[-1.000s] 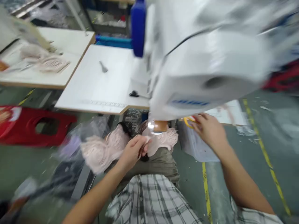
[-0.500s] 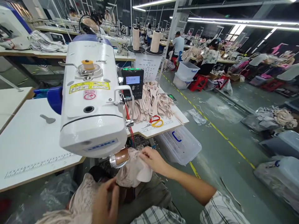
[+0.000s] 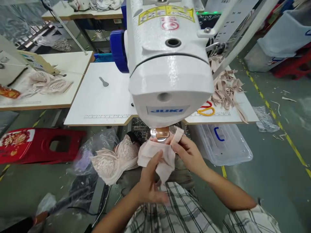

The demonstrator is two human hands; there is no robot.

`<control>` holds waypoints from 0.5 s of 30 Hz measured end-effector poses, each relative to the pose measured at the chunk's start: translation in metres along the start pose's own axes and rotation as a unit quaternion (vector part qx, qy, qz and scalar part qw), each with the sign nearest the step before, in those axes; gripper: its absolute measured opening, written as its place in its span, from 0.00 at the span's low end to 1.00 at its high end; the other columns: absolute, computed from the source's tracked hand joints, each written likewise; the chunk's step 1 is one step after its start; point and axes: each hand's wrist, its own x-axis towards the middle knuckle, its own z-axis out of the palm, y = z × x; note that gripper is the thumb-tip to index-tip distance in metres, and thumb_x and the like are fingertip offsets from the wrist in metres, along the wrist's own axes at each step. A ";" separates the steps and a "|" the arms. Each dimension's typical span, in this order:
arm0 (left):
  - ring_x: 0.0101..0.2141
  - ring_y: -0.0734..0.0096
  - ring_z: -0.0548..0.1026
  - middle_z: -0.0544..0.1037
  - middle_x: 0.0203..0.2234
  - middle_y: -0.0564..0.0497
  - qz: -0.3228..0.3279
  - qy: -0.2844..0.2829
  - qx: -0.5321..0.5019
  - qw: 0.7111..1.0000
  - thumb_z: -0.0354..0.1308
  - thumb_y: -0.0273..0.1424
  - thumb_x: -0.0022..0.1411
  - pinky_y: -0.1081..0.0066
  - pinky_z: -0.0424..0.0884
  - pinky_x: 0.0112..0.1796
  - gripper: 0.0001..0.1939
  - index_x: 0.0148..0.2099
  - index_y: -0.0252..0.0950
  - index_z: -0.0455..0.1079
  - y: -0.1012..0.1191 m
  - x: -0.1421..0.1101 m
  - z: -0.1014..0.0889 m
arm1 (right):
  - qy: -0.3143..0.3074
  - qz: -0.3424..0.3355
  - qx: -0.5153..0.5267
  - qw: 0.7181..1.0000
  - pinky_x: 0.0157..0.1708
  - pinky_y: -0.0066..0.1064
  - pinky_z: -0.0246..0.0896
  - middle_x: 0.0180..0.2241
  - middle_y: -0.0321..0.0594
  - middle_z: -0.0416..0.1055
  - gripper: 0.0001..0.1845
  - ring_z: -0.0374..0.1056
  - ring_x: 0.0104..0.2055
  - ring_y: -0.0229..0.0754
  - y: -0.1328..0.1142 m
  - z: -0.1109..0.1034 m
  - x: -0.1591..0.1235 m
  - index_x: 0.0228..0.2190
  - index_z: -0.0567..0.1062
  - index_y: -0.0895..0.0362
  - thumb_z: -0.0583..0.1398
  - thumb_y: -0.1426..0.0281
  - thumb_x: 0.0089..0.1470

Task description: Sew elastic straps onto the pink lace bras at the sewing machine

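Note:
A pale pink bra (image 3: 110, 161) with lace cups hangs at the left of my lap. Its pale inner side, a smooth piece of fabric (image 3: 155, 153), spreads below the sewing machine's metal and brown end (image 3: 162, 133). My left hand (image 3: 149, 186) lies against this fabric, index finger stretched over it and thumb apart. Just right of the machine end, my right hand (image 3: 190, 155) pinches a short pale strap (image 3: 178, 136) between thumb and fingers. The white sewing machine head (image 3: 170, 90) looms above both hands and hides the stitching area behind it.
Scissors (image 3: 206, 109) with red and yellow handles lie on the right table part, beside a heap of beige straps (image 3: 225, 90). Below stands a clear lidded box (image 3: 225, 145). A red stool (image 3: 41, 145) is at left, and a grey flat tool (image 3: 104, 82) rests on the white table.
My right hand held the scissors at the table's edge, then left them there and came to the fabric. My left hand has loosened from its pinch. The view swung right and back.

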 end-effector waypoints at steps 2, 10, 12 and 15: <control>0.67 0.37 0.52 0.66 0.62 0.33 0.040 -0.020 0.154 0.987 0.59 0.62 0.52 0.45 0.49 0.65 0.48 0.66 0.36 0.63 0.006 0.021 -0.004 | 0.071 -0.089 -0.145 0.983 0.42 0.37 0.65 0.33 0.40 0.67 0.08 0.66 0.38 0.44 0.001 -0.003 0.021 0.27 0.72 0.54 0.58 0.63 0.54; 0.38 0.64 0.79 0.80 0.43 0.47 0.147 -0.072 0.485 0.859 0.53 0.45 0.69 0.65 0.75 0.49 0.31 0.69 0.42 0.57 0.007 0.058 -0.013 | 0.080 0.013 0.061 0.995 0.39 0.36 0.66 0.36 0.37 0.70 0.11 0.68 0.37 0.43 0.033 -0.004 0.064 0.38 0.69 0.52 0.60 0.64 0.52; 0.36 0.66 0.79 0.81 0.41 0.48 0.162 -0.072 0.503 0.846 0.53 0.44 0.70 0.68 0.76 0.46 0.30 0.70 0.42 0.57 0.011 0.059 -0.015 | 0.072 -0.008 0.046 0.996 0.40 0.36 0.66 0.36 0.38 0.70 0.10 0.67 0.38 0.43 0.034 -0.007 0.070 0.36 0.69 0.52 0.60 0.62 0.53; 0.33 0.67 0.79 0.81 0.34 0.50 0.149 -0.064 0.511 0.844 0.53 0.44 0.70 0.71 0.76 0.41 0.29 0.69 0.42 0.59 0.016 0.061 -0.015 | 0.073 -0.082 -0.097 0.989 0.43 0.40 0.65 0.38 0.42 0.69 0.09 0.66 0.40 0.45 0.031 -0.014 0.081 0.34 0.72 0.53 0.59 0.61 0.55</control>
